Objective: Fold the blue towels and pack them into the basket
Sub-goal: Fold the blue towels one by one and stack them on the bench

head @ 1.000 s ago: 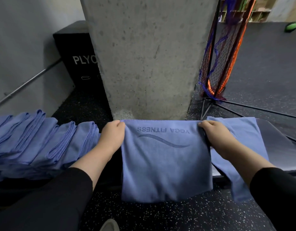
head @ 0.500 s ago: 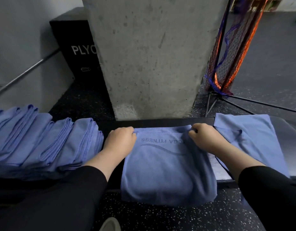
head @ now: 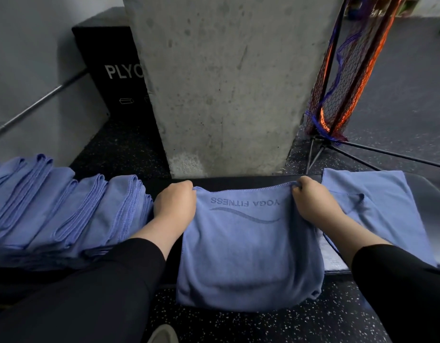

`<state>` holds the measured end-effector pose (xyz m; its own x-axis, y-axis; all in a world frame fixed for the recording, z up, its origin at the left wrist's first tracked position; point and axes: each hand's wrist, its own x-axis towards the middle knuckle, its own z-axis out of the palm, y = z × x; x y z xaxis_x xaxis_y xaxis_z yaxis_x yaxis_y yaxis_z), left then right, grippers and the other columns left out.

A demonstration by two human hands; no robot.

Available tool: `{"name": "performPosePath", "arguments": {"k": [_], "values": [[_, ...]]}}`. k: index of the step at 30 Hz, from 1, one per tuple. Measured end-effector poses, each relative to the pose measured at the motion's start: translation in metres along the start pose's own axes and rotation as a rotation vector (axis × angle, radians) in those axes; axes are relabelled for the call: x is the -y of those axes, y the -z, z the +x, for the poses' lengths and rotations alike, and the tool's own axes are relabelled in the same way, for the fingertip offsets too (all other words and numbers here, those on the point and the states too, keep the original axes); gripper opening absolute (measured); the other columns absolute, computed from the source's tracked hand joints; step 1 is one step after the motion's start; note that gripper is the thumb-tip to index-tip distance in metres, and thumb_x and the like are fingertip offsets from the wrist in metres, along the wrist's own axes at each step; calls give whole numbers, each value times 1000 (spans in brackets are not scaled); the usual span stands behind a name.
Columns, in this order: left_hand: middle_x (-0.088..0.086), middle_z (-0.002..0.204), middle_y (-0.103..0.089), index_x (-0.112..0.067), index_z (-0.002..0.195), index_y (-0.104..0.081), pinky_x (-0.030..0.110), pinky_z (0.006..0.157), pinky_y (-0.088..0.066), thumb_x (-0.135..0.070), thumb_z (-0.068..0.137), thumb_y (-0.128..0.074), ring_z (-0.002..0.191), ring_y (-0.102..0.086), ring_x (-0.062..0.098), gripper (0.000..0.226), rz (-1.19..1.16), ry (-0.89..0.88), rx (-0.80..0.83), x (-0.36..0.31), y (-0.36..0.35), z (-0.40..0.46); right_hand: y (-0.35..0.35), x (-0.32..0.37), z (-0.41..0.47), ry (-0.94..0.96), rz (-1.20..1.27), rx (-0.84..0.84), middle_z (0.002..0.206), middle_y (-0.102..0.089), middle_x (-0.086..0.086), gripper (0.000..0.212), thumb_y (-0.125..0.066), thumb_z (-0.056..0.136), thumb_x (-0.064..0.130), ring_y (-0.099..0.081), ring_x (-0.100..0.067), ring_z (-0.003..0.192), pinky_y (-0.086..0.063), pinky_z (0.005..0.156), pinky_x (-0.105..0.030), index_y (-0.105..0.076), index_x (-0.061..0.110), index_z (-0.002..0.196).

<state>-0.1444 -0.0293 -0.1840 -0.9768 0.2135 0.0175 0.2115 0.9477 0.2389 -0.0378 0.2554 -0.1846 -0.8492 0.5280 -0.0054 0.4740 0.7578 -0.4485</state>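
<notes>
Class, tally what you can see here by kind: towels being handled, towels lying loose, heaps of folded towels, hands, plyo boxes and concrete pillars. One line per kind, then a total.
Towel being folded: 1
Loose towel at the right: 1
Heap of folded towels: 1 (towels inside too layered to count)
Hands: 2, left hand and right hand
Plyo box: 1
Concrete pillar: 1
Total: 7

Dim, even indoor light w/ no glare that I can find; source not in view. I see the concrete pillar [head: 224, 82] as the brightest surface; the black sleeves [head: 90, 300] lose nearly all detail. Soft shadow under the towel [head: 248, 246] hem. Wide-angle bending at edges; centre sharp, far corners softer.
</notes>
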Motion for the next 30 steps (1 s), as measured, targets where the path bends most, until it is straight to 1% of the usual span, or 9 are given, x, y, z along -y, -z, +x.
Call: {"name": "performPosePath", "arguments": {"k": [4, 8, 12, 15, 19, 22, 24, 27, 30], "values": [[6, 109, -62, -17, 109, -59, 37, 72, -41, -13, 98, -47, 96, -59, 30, 16, 89, -83, -19, -2, -11, 1, -6, 1, 3, 32, -49, -35, 105, -66, -16, 8, -50, 96, 23, -61, -37, 96, -42, 73, -36, -51, 15, 98], [-3, 143, -50, -25, 146, -49, 41, 102, -34, -22, 98, -48, 128, -46, 23, 47, 126, -250, 30, 3, -21, 7, -9, 5, 5, 239, -128, 63, 130, -56, -5, 49, -60, 85, 38, -53, -34, 121, -47, 96, -47, -58, 24, 132], [-5, 139, -51, -28, 152, -41, 39, 104, -30, -17, 99, -47, 129, -44, 21, 54, 158, -305, 87, 2, -19, 9, -15, 8, 2, 278, -292, 218, 141, -49, 6, 60, -65, 90, 37, -40, -21, 135, -32, 104, -44, -45, 33, 146], [-2, 123, -55, -25, 138, -54, 39, 101, -31, -12, 96, -48, 120, -47, 22, 44, 198, -308, 118, -5, -15, 6, -15, 11, 2, 315, -341, 171, 131, -57, 6, 47, -62, 90, 38, -47, -20, 129, -32, 96, -39, -55, 33, 136], [-4, 104, -51, -21, 107, -65, 37, 91, -31, -15, 91, -52, 109, -48, 21, 21, 172, -295, 118, -3, -8, 0, -2, 14, -5, 342, -399, 158, 101, -60, 6, 8, -59, 89, 37, -55, -21, 113, -26, 79, -35, -61, 30, 92], [-6, 101, -46, -25, 91, -59, 36, 87, -31, -22, 88, -60, 102, -47, 19, 4, 64, -283, 115, -2, 5, -6, 10, 12, -13, 379, -368, 84, 87, -50, 9, 22, -58, 90, 40, -56, -20, 106, -29, 86, -38, -47, 27, 76], [-5, 91, -52, -25, 76, -51, 35, 78, -35, -21, 84, -65, 90, -51, 20, 16, -108, -235, 99, 0, 18, -11, 23, 15, -19, 393, -330, 40, 74, -47, 9, 33, -61, 90, 40, -58, -22, 97, -29, 87, -38, -41, 24, 69], [-4, 65, -54, -21, 67, -49, 32, 60, -34, -12, 80, -68, 64, -48, 19, 24, -417, -174, 61, 5, 45, -18, 47, 19, -30, 378, -224, 61, 59, -42, 8, 43, -66, 91, 38, -50, -27, 73, -26, 71, -33, -35, 23, 66], [-6, 58, -49, -21, 67, -51, 30, 55, -31, -7, 82, -70, 56, -41, 13, 28, -525, -188, 9, 9, 75, -27, 73, 19, -43, 372, -164, 123, 62, -46, 10, 38, -70, 90, 38, -47, -23, 70, -30, 59, -30, -41, 26, 70]]}}
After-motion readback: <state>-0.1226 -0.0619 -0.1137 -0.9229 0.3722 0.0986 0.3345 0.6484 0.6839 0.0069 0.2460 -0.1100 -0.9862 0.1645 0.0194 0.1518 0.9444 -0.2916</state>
